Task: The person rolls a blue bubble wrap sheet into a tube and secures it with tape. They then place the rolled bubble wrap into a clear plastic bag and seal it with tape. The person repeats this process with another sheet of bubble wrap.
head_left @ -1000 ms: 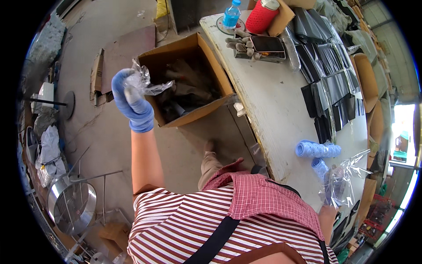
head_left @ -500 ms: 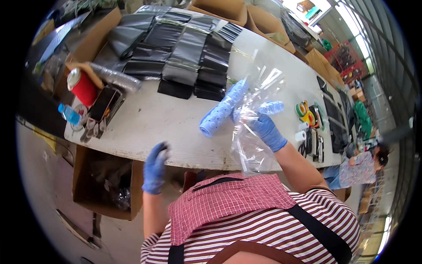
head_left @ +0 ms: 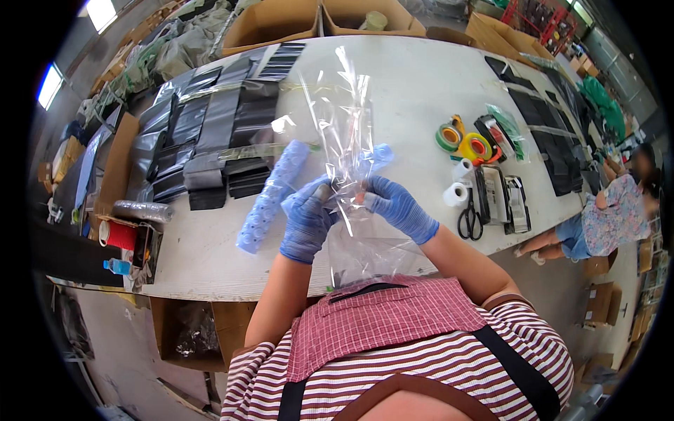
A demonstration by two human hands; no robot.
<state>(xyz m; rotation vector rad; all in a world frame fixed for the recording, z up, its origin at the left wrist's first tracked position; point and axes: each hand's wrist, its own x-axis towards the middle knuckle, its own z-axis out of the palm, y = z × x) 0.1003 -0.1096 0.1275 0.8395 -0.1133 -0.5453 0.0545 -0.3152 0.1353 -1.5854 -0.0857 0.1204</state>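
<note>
Both my hands wear blue gloves and meet over the white table (head_left: 295, 278). My left hand (head_left: 307, 221) is closed on a clear plastic bag (head_left: 340, 133), and my right hand (head_left: 398, 207) pinches the same bag a little to the right. The crinkled bag stands up beyond my fingers, and its loose part hangs down toward my apron. Beside my left hand lies a light blue rolled mat (head_left: 270, 200) with a dotted surface. A second light blue roll (head_left: 380, 157) shows partly behind the bag and hands; how far the bag covers it I cannot tell.
Stacks of black plastic bags (head_left: 207, 133) lie at the left, more black bags (head_left: 547, 140) at the right. Tape rolls (head_left: 476, 147), white rolls (head_left: 456, 194) and scissors (head_left: 470, 221) sit at the right. Cardboard boxes (head_left: 270, 28) line the far edge. A person (head_left: 614, 210) stands at far right.
My left hand has come up from the table's near edge and taken hold of the bag beside my right hand. The view has turned, so the table appears shifted.
</note>
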